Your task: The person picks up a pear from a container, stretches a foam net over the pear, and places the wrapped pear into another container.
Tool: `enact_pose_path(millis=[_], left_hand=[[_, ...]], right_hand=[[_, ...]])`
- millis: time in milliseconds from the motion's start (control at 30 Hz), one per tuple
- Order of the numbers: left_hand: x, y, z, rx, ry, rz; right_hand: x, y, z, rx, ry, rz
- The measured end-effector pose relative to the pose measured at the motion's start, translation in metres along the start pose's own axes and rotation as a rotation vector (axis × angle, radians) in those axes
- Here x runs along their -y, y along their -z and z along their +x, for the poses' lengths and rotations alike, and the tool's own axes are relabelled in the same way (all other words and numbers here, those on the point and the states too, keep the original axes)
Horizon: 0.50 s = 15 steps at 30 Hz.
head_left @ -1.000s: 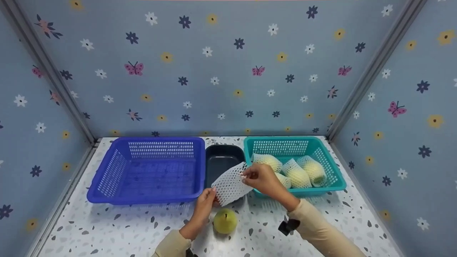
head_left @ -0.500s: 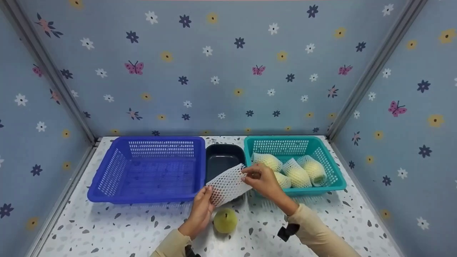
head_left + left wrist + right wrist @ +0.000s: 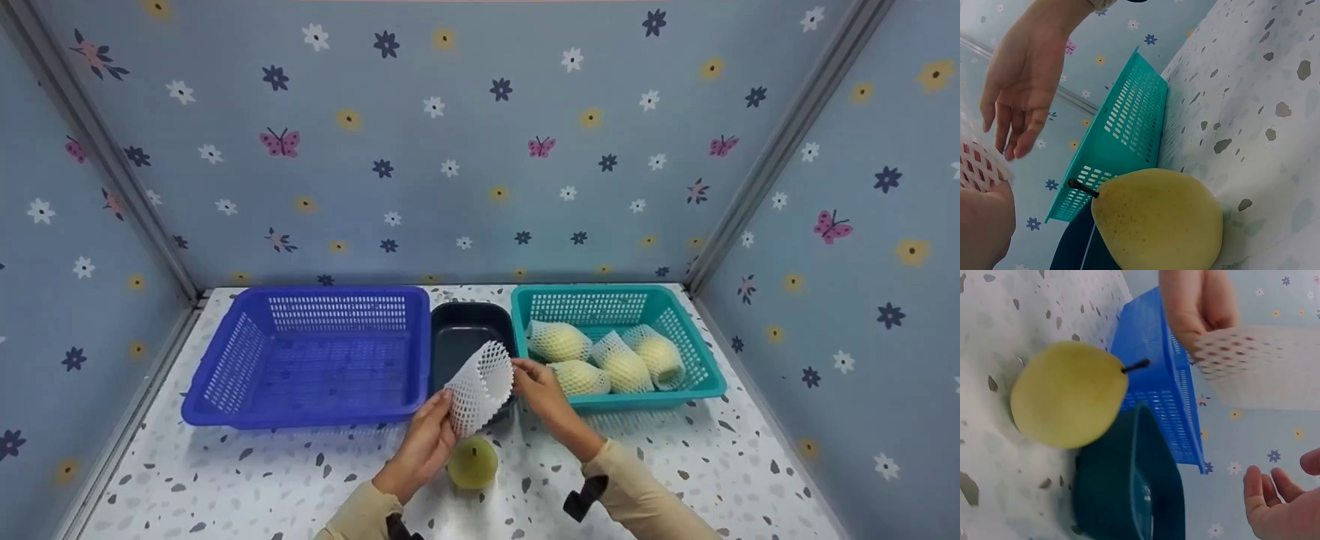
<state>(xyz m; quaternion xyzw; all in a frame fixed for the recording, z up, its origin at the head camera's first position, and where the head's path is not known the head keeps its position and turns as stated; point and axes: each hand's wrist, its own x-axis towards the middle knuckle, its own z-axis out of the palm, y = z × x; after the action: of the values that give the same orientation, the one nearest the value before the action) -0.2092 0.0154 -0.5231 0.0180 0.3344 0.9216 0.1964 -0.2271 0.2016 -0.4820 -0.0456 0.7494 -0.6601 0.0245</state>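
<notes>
My left hand (image 3: 424, 442) grips a white foam net sleeve (image 3: 474, 394) by its lower left side, over the front of the dark tray. The sleeve's mouth gapes toward the right. My right hand (image 3: 541, 394) is close to that mouth; in the right wrist view, the same right hand (image 3: 1283, 500) has its fingers loosely bent, apart from the sleeve (image 3: 1264, 365) and holding nothing. A yellow-green pear (image 3: 472, 463) stands on the table below the sleeve, its stem (image 3: 1082, 187) clear in the left wrist view.
A blue-violet basket (image 3: 300, 416) stands at left, a dark tray (image 3: 471, 309) in the middle. At right, a teal basket (image 3: 637, 403) holds several pears (image 3: 626, 369) in foam nets. Patterned walls (image 3: 480, 150) enclose the speckled table (image 3: 285, 480) behind and at both sides.
The flat sleeve has widened into an open mouth and turned more upright. My right hand has let go of its edge and moved slightly down. The pear has stayed put.
</notes>
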Motion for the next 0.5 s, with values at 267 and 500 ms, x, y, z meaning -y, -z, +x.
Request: enact_pose_path(millis=[267,500], left_hand=[[0.004,-0.012,0.0,0.08,0.028,-0.036],[0.004,-0.011,0.0,0.113,-0.01,0.049]], right_hand=[[-0.02,-0.024,-0.014,0.281,-0.052,0.06],[-0.022,-0.03,-0.022,0.36,-0.13,0.367]])
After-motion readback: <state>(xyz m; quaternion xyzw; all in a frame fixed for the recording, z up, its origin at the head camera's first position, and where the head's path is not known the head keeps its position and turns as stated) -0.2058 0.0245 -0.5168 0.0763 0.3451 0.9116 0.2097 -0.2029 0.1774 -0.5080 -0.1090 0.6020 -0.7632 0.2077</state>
